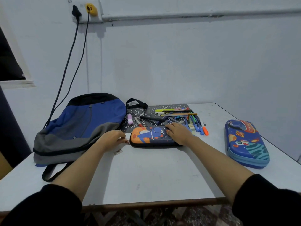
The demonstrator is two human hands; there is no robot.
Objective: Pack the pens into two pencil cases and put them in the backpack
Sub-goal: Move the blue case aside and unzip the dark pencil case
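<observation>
my left hand (pixel 114 139) is at the left end of the dinosaur pencil case (pixel 149 136), fingertips pinching its zip pull (pixel 127 141). my right hand (pixel 179 132) lies flat on the case's right part, fingers straight. the case lies shut on the white table (pixel 146 173). just behind it a heap of pens (pixel 179 115) sprawls over a dark patterned mat (pixel 138 111). the blue and grey backpack (pixel 81 123) lies flat to the left. the space pencil case (pixel 246 142) sits well apart on the right, also shut.
</observation>
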